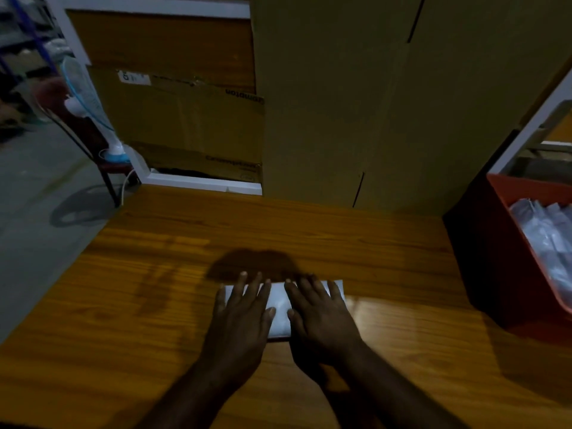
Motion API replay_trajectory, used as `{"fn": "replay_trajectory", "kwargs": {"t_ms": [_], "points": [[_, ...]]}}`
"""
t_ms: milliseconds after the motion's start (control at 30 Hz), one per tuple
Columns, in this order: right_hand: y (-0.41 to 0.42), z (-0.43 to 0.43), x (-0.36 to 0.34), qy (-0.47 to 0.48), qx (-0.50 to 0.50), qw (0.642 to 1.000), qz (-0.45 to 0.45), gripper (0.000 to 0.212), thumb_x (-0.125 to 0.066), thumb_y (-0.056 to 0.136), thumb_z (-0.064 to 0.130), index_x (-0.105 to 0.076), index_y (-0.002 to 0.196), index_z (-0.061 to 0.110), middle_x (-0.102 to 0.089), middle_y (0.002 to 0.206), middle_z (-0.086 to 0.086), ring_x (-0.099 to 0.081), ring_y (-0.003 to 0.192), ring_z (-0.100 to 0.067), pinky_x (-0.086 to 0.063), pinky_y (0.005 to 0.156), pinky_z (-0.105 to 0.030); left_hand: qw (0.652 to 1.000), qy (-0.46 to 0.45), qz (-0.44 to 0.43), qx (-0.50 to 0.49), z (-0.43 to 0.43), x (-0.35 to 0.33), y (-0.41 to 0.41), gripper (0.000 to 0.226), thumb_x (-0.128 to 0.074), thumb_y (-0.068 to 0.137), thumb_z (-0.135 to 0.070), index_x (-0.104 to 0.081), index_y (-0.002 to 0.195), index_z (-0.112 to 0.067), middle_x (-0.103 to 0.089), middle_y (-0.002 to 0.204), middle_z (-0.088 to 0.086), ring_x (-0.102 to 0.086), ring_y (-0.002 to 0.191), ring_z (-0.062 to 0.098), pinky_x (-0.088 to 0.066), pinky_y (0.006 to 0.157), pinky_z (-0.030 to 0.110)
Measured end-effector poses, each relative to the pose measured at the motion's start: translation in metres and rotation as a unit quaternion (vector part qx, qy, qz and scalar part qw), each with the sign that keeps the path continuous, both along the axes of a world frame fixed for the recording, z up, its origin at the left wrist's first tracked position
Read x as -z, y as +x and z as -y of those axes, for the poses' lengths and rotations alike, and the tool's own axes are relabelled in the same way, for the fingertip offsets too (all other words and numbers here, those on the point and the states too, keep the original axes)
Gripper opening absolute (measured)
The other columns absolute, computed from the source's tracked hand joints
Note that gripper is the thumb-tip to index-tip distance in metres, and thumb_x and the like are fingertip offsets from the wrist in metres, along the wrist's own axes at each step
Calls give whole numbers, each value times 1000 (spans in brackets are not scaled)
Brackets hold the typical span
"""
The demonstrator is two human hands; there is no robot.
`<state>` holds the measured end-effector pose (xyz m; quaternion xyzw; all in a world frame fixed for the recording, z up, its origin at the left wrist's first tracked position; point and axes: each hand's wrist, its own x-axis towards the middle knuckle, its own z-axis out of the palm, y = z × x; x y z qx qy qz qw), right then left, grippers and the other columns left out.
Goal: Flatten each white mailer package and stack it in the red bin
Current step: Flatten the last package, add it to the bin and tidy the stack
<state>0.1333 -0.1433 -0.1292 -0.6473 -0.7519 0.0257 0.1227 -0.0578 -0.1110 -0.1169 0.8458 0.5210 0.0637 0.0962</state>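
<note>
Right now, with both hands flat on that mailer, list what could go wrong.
The white mailer lies on a glossy table; pressed by the left hand and right hand, it may slide instead of flattening. The mailers already in the red bin look unevenly heaped, so this one may not stack flat.

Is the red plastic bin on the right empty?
No, white plastic mailer packages lie piled inside the red plastic bin.
</note>
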Motion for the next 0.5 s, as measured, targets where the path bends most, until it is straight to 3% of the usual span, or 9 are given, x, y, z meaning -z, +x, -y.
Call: {"fn": "replay_trajectory", "kwargs": {"t_ms": [133, 233, 333, 433, 500], "points": [[-1, 8, 4, -2, -17, 1000, 26, 55, -38, 97, 44, -43, 145, 17, -45, 149, -11, -39, 139, -29, -21, 110, -54, 999, 9, -46, 19, 5, 5, -1, 65, 8, 97, -52, -3, 155, -25, 2, 163, -3, 14, 149, 15, 0, 120, 52], [-2, 8, 7, -32, -11, 999, 35, 56, -38, 97, 44, -42, 146, 19, -42, 151, -10, -38, 140, -28, -19, 109, -59, 997, 5, -69, 21, 6, 5, 1, 65, 2, 99, -50, -14, 155, -21, -11, 162, 0, 3, 150, 17, 0, 119, 55], [-1, 0, 7, -43, 14, 998, 50, 56, -38, 95, 45, -45, 145, 20, -43, 151, -9, -39, 140, -28, -26, 106, -68, 995, 3, -94, 23, -3, 5, 5, 63, -9, 101, -47, -30, 151, -16, -31, 157, 6, -14, 149, 23, -8, 118, 57], [-7, 10, -2, -53, 7, 998, 27, 55, -37, 97, 42, -39, 148, 20, -37, 154, -9, -33, 143, -28, -16, 109, -64, 998, -1, -67, 18, 3, 12, 4, 65, 0, 100, -50, -17, 154, -18, -15, 162, 5, -4, 150, 21, -8, 118, 55], [-7, 12, -2, -52, 4, 998, 28, 55, -35, 98, 41, -38, 148, 17, -35, 155, -11, -32, 143, -29, -17, 111, -65, 998, -16, -61, 11, 5, 12, 4, 66, 4, 98, -53, -10, 154, -20, -7, 162, 3, 1, 150, 20, -6, 118, 54]]}}
